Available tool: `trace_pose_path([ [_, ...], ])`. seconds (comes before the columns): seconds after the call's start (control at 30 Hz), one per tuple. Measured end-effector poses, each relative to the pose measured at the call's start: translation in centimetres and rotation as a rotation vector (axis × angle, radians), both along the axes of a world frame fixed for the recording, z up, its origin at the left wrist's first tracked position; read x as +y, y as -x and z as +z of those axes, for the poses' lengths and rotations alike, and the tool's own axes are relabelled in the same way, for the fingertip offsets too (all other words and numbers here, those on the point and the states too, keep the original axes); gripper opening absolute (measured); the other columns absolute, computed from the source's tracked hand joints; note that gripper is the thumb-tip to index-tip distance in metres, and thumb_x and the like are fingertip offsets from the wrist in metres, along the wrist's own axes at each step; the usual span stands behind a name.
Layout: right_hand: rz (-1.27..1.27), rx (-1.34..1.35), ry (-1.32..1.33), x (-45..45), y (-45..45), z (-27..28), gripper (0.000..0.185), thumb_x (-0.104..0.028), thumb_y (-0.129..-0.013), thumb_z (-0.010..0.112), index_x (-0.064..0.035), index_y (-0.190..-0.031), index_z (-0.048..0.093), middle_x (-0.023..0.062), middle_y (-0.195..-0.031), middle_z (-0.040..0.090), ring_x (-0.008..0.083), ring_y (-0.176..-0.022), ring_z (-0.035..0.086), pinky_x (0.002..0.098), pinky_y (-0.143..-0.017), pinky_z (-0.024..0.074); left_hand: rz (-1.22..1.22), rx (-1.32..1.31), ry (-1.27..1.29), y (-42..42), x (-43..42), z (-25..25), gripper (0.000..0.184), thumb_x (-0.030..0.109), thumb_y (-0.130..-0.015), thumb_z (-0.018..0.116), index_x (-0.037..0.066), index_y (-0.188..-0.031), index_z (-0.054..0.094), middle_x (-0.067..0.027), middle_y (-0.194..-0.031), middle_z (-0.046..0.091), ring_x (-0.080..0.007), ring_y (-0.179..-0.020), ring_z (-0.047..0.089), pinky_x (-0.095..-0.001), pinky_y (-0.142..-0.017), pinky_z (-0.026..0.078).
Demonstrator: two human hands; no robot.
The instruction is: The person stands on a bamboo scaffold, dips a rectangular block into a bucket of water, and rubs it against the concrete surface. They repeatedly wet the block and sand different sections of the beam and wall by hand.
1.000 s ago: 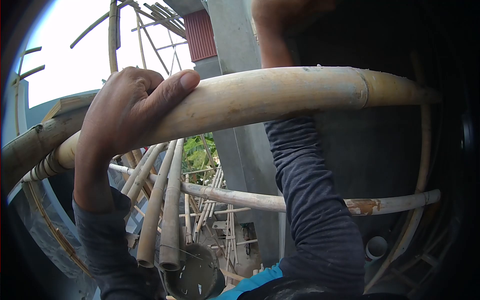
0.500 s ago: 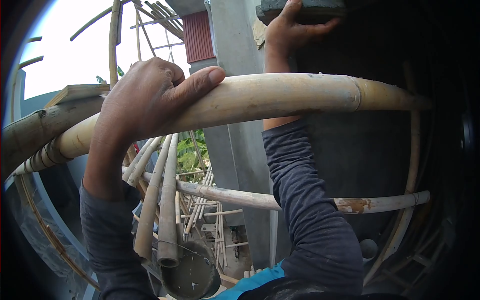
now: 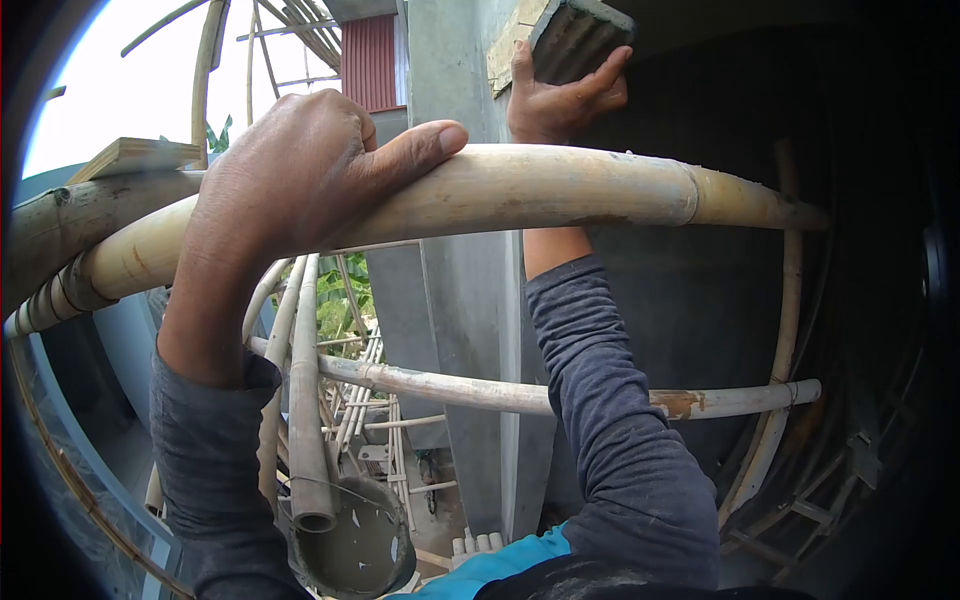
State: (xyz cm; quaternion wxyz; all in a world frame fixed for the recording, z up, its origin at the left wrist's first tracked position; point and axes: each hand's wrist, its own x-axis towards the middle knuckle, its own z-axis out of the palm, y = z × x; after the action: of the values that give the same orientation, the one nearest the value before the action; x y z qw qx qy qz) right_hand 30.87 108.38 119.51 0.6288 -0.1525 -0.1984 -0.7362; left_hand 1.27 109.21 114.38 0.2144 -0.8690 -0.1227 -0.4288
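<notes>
My left hand [image 3: 285, 175] is wrapped over a thick bamboo pole [image 3: 570, 185], its thumb lying along the top. Beyond that pole, my right hand [image 3: 562, 108] reaches up and holds a dark grey rectangular block [image 3: 578, 45] from below, thumb on one side and fingers on the other. Grooves run along the face of the block turned to me; its material I cannot make out. It is close to the grey wall [image 3: 455, 70], beside a rough yellowish patch [image 3: 508, 48]. Whether it touches the wall is unclear.
A lower bamboo pole [image 3: 470, 390] crosses below my arms. Bamboo lengths [image 3: 312, 420] slope down over a bucket [image 3: 408, 565] of grey liquid. A wooden board [image 3: 135, 158] rests at left. Far below are the ground and more scaffolding; the right side is dark.
My right hand has tilted the block and shifted it left and a little down, so its grooved face shows. My left hand keeps its grip on the pole. The view has shifted slightly.
</notes>
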Motion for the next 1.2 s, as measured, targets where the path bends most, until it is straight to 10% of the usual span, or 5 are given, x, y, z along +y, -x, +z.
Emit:
trace_pose_path([
  [0.5,-1.09,0.263,-0.101,-7.9,-0.8,3.5,0.075,-0.046,-0.061,0.086,-0.0421,-0.13,0.058,0.0076,-0.113,0.049,0.0286,-0.102,0.046,0.0469,-0.084,0.0377,-0.143,-0.188,-0.144,0.5,-0.4,-1.1,0.081,0.071,-0.091,0.044,-0.002,-0.069,0.071,-0.0114,-0.046,0.053,-0.0182,-0.039,0.057,-0.0348,-0.042,0.048],
  [0.53,-1.037,0.341,0.165,-6.7,0.2,3.4,0.079,-0.04,-0.075,0.077,-0.0197,-0.14,0.038,0.0185,-0.128,0.04,0.0362,-0.116,0.041,0.052,-0.096,0.033,0.064,0.005,-0.398,1.8,-2.2,-1.5,0.05,0.052,-0.095,0.047,0.005,-0.102,0.063,-0.0131,-0.062,0.059,-0.0199,-0.05,0.062,-0.0342,-0.044,0.049],
  [0.7,-0.885,0.082,0.253,-1.2,1.2,-0.7,0.08,-0.04,-0.068,0.082,-0.0242,-0.138,0.045,0.0156,-0.121,0.044,0.0328,-0.11,0.044,0.0492,-0.091,0.0354,0.198,0.303,-0.62,1.5,-1.4,0.2,0.042,0.019,-0.1,0.048,0.028,-0.141,0.047,-0.0126,-0.07,0.061,-0.0213,-0.06,0.068,-0.0355,-0.04,0.047],
  [1.03,-0.062,0.009,0.209,-4.2,-4.6,-2.8,0.096,-0.037,-0.075,0.077,-0.0094,-0.15,0.024,0.0212,-0.125,0.036,0.0355,-0.111,0.049,0.0498,-0.095,0.0461,0.406,0.448,0.036,1.0,-3.0,0.8,0.048,0.054,-0.099,0.043,0.02,-0.126,0.061,-0.0112,-0.079,0.066,-0.0212,-0.059,0.067,-0.0361,-0.048,0.053],
  [1.2,0.45,0.134,0.073,-6.1,-6.9,-0.6,0.091,-0.034,-0.087,0.062,-0.0072,-0.152,0.005,0.0276,-0.127,0.032,0.0403,-0.122,0.046,0.0472,-0.104,0.0457,-0.056,-0.026,-0.152,0.1,-0.1,-0.4,0.081,0.071,-0.091,0.042,-0.001,-0.068,0.07,-0.0108,-0.048,0.055,-0.0182,-0.04,0.057,-0.0339,-0.043,0.048],
])
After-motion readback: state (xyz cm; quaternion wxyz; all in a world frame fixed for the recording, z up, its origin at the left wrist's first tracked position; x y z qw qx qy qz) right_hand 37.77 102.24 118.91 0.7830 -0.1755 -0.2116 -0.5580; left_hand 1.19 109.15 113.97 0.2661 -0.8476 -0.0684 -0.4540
